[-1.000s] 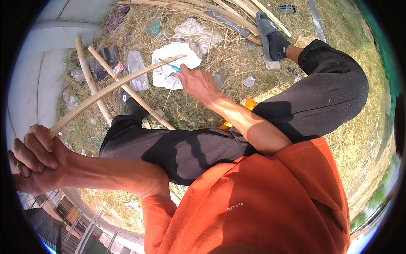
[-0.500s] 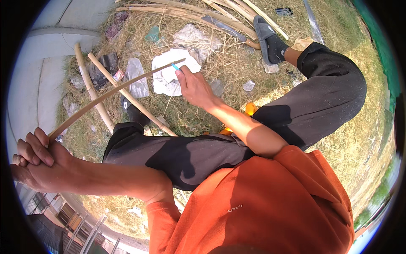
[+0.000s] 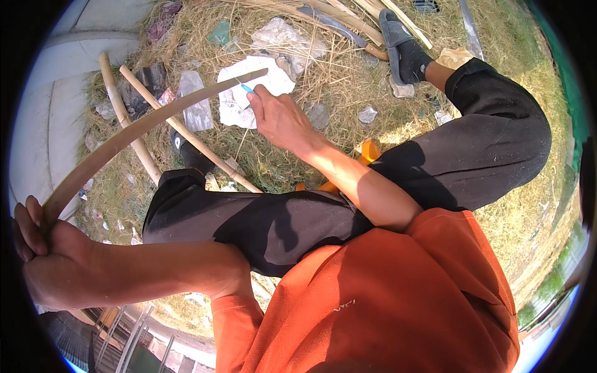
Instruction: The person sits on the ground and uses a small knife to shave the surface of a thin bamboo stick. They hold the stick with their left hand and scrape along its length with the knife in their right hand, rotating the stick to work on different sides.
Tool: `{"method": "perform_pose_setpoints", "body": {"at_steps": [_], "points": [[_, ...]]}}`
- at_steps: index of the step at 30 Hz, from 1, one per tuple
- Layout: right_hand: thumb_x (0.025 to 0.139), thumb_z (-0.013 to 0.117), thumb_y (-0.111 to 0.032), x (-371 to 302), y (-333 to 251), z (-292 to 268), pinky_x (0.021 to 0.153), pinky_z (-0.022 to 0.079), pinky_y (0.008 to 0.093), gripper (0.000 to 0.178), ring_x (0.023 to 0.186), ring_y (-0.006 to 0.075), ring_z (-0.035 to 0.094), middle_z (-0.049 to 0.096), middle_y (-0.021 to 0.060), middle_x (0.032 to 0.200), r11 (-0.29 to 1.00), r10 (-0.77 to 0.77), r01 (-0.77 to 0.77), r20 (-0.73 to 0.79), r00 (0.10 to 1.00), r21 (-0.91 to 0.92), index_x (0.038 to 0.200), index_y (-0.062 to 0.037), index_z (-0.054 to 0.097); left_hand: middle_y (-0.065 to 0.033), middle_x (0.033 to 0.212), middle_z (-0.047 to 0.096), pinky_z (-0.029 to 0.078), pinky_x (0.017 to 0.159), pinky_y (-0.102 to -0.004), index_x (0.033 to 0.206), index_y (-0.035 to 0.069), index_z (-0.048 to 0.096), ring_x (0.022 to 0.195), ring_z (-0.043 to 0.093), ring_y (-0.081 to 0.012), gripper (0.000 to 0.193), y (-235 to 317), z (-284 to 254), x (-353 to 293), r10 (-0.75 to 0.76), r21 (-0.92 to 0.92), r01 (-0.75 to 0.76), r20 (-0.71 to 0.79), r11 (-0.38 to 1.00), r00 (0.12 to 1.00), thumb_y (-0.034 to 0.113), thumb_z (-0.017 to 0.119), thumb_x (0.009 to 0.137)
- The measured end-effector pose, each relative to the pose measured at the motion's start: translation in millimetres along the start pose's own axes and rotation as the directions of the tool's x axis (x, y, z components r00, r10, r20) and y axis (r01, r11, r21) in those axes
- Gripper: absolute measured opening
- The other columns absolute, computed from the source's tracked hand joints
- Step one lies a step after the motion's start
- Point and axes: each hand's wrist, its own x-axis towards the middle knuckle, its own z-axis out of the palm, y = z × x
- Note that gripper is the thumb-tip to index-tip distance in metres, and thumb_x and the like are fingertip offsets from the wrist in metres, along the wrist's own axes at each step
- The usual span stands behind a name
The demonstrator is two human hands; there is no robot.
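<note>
A long, flat wooden strip [image 3: 134, 129], which looks like split bamboo, slants up from the lower left to the middle top. Its near end is gripped by my left hand [image 3: 62, 255], with the fingers curled round it at the left rim of the view. Close to the strip's far end, my right hand [image 3: 283, 121] pinches a slim blue pen [image 3: 246, 88]. The pen's thin tip points at the strip's edge; whether they touch I cannot tell. Behind the pen, on the ground, lies a white slab-like piece [image 3: 233, 115].
Two poles [image 3: 142, 155] lie left of the white piece. A large knife [image 3: 333, 28] with a wooden handle and several long strips [image 3: 354, 34] lie at the far side. My legs spread over dry grass, a sandal [image 3: 393, 37] on the right foot. A pale wall [image 3: 46, 112] stands left.
The strip has rolled so that more of its broad face shows. My left hand has moved down and toward me, while my right hand has shifted slightly left with the pen.
</note>
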Motion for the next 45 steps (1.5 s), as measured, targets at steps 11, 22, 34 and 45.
{"method": "perform_pose_setpoints", "body": {"at_steps": [11,22,34,45], "points": [[0.101,0.04,-0.028,12,15,1,0.054,0.048,0.0504,0.033,0.054,0.0402,0.061,0.059,0.0211,0.057,0.971,-0.104,0.085,-0.073,0.992,-0.225,0.104,0.0012,0.055,-0.0389,0.091,0.055,0.058,0.082,-0.0454,0.097,-0.035,0.037,0.075,0.064,-0.0407,0.041,-12,-4,9,0.078,0.205,-0.051,-0.125,0.977,0.989,0.003,0.027,0.086],[0.102,0.036,-0.031,32,33,5,0.065,0.053,0.051,0.037,0.067,0.0421,0.065,0.062,0.0235,0.064,0.929,-0.082,0.071,-0.015,0.997,-0.364,0.113,-0.0009,0.054,-0.0042,0.061,0.016,0.024,0.049,-0.0317,0.074,0.012,0.022,0.051,0.02,-0.0153,0.021,33,77,-51,0.078,0.254,-0.056,-0.076,0.966,0.994,0.013,0.032,0.092],[0.102,0.035,-0.033,15,46,2,0.062,0.047,0.0534,0.037,0.063,0.0448,0.061,0.059,0.0253,0.062,0.98,0.09,-0.106,-0.099,0.991,-0.17,0.101,-0.0004,0.054,-0.0034,0.061,0.016,0.023,0.051,-0.0311,0.073,0.013,0.02,0.051,0.02,-0.0151,0.021,33,76,-51,0.068,0.238,-0.055,-0.045,0.97,0.997,0.011,0.034,0.089],[0.101,0.034,-0.037,20,26,0,0.07,0.05,0.0535,0.041,0.073,0.0444,0.064,0.063,0.0269,0.072,0.967,0.078,-0.072,0.018,0.997,-0.246,0.105,-0.0036,0.058,-0.038,0.092,0.054,0.056,0.083,-0.0487,0.1,-0.034,0.037,0.077,0.062,-0.0425,0.045,-22,-11,6,0.05,0.222,-0.009,-0.179,0.975,0.983,0.008,0.026,0.088]]}}
